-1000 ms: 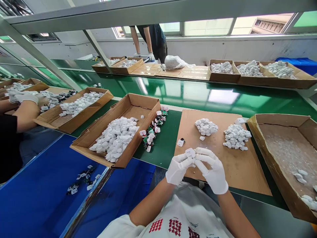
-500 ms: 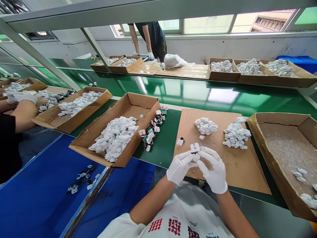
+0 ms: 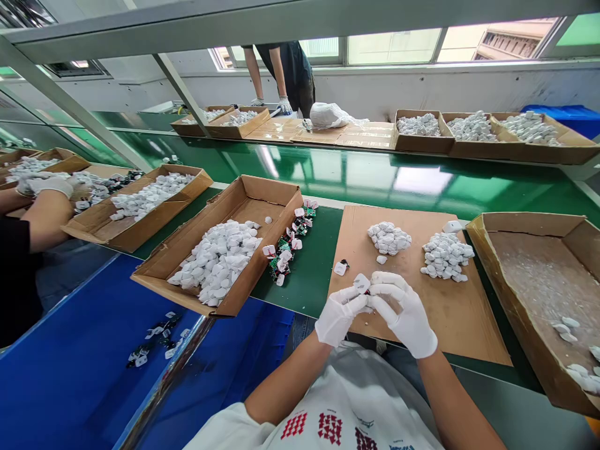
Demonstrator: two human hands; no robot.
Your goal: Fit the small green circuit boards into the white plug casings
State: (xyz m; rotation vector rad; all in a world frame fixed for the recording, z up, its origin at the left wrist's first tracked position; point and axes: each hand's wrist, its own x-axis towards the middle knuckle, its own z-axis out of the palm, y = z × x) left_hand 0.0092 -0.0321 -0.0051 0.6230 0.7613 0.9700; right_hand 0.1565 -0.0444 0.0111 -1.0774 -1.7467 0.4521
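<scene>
Together, gloved left hand (image 3: 340,316), right hand (image 3: 405,315), fingers (image 3: 387,289) closed on a white plastic piece (image 3: 361,283), over brown cardboard (image 3: 469,331)

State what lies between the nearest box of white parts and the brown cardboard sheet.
In the head view, small green circuit boards with white parts lie scattered on the green conveyor belt.

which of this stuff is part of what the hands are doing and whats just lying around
In use:
left hand
right hand
white plastic casing, pinched between them
cardboard sheet beneath them

Just nearby:
white casing pile
loose circuit boards
cardboard box of casings
co-worker's gloved hand
</scene>
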